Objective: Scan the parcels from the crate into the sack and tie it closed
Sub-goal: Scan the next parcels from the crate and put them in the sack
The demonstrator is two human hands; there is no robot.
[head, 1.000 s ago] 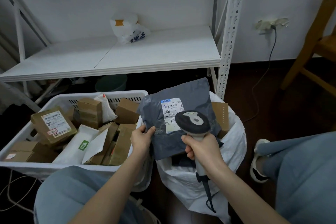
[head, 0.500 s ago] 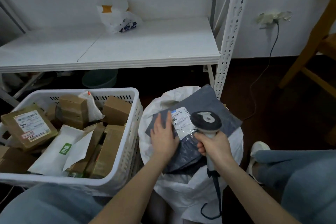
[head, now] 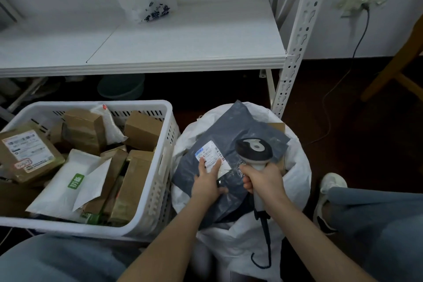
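Resting left hand [head: 207, 182] on grey parcel [head: 231, 135] atop sack [head: 298, 167], right hand [head: 263, 181] gripping scanner [head: 254, 150].

Grey parcel [head: 231, 135] – glossy crinkled plastic; crate [head: 160, 167] – white plastic; boxes [head: 143, 130] matt cardboard.

A small parcel-sorting back room: a white slotted-steel shelving rack [head: 297, 41], a plastic crate [head: 160, 167] of labelled parcels [head: 27, 155], a woven sack [head: 299, 167] and a barcode scanner [head: 254, 150].
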